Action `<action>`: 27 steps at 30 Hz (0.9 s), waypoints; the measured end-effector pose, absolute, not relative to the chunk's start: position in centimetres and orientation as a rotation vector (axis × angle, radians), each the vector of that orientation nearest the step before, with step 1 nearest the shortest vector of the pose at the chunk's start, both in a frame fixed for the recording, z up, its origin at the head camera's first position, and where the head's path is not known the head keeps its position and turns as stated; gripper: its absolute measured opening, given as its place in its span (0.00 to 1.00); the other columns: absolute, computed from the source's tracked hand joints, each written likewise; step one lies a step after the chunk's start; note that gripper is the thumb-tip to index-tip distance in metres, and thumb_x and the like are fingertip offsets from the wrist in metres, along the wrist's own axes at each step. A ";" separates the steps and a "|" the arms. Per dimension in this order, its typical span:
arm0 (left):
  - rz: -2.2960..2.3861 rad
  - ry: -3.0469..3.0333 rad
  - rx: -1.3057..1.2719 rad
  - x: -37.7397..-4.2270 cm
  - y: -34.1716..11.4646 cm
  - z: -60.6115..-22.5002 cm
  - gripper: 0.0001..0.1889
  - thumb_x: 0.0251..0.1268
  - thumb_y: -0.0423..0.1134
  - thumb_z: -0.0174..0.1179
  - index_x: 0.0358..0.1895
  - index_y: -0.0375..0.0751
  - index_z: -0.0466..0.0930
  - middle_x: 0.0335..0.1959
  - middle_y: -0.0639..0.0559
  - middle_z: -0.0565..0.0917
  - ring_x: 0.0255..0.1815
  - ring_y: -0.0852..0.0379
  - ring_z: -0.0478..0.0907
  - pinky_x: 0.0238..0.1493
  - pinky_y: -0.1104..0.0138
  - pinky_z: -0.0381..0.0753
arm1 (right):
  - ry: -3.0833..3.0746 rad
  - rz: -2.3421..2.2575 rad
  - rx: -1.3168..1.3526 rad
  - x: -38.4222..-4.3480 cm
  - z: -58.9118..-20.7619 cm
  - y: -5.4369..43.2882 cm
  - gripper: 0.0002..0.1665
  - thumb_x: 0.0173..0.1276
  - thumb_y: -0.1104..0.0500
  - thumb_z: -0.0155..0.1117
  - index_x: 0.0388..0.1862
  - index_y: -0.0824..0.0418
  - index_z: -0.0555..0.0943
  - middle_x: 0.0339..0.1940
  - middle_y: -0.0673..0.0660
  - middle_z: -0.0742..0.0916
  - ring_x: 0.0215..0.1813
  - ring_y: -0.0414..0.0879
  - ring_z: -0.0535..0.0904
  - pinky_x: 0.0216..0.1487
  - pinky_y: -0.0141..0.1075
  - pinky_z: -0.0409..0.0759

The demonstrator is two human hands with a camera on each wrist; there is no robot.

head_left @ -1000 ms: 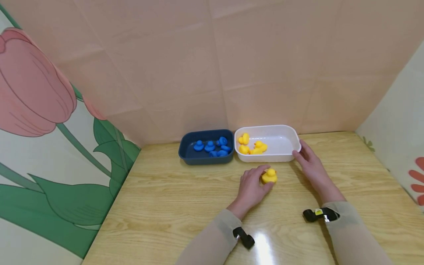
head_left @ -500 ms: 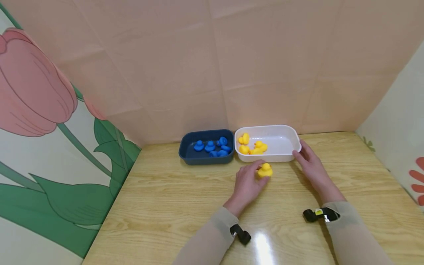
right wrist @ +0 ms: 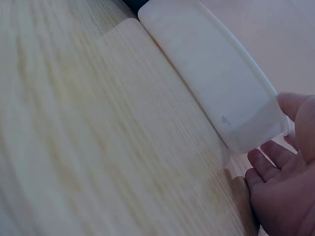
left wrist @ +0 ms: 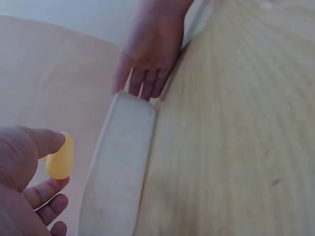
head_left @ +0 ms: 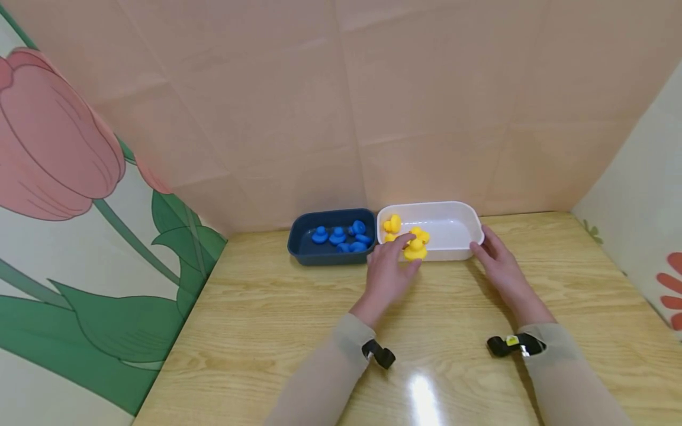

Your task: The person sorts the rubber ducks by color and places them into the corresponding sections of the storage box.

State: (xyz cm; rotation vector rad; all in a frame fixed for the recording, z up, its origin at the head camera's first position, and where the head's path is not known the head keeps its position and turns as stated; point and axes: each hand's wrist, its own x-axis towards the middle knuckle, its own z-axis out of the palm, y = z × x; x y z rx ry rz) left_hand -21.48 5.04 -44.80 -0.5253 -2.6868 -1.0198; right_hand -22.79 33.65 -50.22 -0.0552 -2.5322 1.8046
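In the head view, my left hand point(head_left: 385, 273) pinches a yellow rubber duck point(head_left: 415, 251) between thumb and fingers, at the front wall of a white tray point(head_left: 453, 254). The left wrist view shows this duck point(left wrist: 60, 158) held up beside the tray's wall point(left wrist: 118, 167). Several yellow ducks point(head_left: 392, 223) lie in the tray's left part, some partly hidden by my left hand. My right hand point(head_left: 499, 263) holds the tray's front right corner. In the right wrist view its thumb point(right wrist: 291, 104) lies on the rim, with the fingers point(right wrist: 266, 164) below at the end wall.
A dark blue tray point(head_left: 306, 255) with several blue ducks point(head_left: 337, 236) stands left of the white tray, close against it. Both trays are at the back of the wooden table point(head_left: 266, 331), near a pinkish cloth backdrop point(head_left: 298, 118). Wristbands with small black devices sit on both sleeves.
My left hand has carried the yellow duck up, forward and slightly left, from over the table to the white tray's front edge. My right hand and both trays stay in place.
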 end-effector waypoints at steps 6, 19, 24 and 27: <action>-0.953 -2.672 -0.508 -23.3 4.9 -43.6 0.28 0.78 0.51 0.73 0.77 0.63 0.78 0.67 0.60 0.86 0.67 0.51 0.75 0.71 0.53 0.68 | -2.543 1.786 -0.058 -22.8 -50.4 33.8 0.54 0.87 0.29 0.49 0.95 0.44 0.34 0.94 0.59 0.47 0.91 0.67 0.42 0.84 0.69 0.48; -0.796 -2.651 -0.455 -26.3 4.7 -42.0 0.29 0.77 0.52 0.73 0.78 0.62 0.78 0.65 0.57 0.88 0.63 0.50 0.77 0.68 0.53 0.69 | -2.547 1.767 -0.054 -22.7 -50.3 33.5 0.55 0.86 0.27 0.49 0.95 0.45 0.35 0.94 0.60 0.48 0.91 0.68 0.43 0.84 0.69 0.49; -0.772 -2.668 -0.420 -27.1 4.4 -42.4 0.30 0.77 0.52 0.73 0.78 0.61 0.78 0.66 0.57 0.88 0.63 0.49 0.78 0.69 0.52 0.69 | -2.556 1.769 -0.052 -22.8 -50.5 33.5 0.56 0.85 0.26 0.49 0.95 0.45 0.35 0.94 0.60 0.47 0.91 0.68 0.43 0.84 0.70 0.49; -0.734 -2.687 -0.403 -27.5 4.4 -42.6 0.29 0.78 0.53 0.72 0.78 0.62 0.78 0.68 0.59 0.87 0.64 0.49 0.79 0.69 0.52 0.70 | -2.555 1.769 -0.052 -22.7 -50.5 33.6 0.56 0.85 0.26 0.49 0.95 0.45 0.35 0.94 0.59 0.47 0.91 0.67 0.42 0.84 0.69 0.49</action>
